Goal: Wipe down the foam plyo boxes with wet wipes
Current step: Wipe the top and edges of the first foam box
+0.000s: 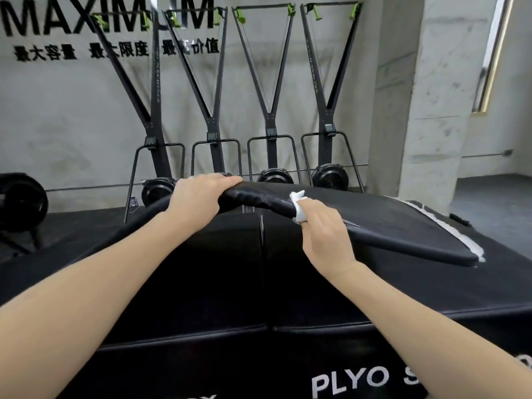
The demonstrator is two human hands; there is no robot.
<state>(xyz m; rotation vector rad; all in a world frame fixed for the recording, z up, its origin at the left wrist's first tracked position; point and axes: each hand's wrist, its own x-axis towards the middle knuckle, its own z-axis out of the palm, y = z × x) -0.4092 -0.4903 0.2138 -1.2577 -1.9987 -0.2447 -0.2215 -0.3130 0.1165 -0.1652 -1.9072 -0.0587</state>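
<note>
Two black vinyl-covered foam plyo boxes stand side by side in the lower half of the view, a narrow seam between them; white lettering "PLYO" shows on the near face at 5 o'clock. A black padded flap is lifted off the box tops, running from centre toward 3 o'clock, its white hook-and-loop strip exposed along the far right edge.

The left hand, just above centre, grips the raised fold of the flap, fingers curled over its top edge. The right hand, at 3 o'clock from the left and apart from it, pinches a crumpled white wet wipe and presses it against the flap's edge.

Four black ski-trainer machines with green handles stand against the grey wall at 12 o'clock.
</note>
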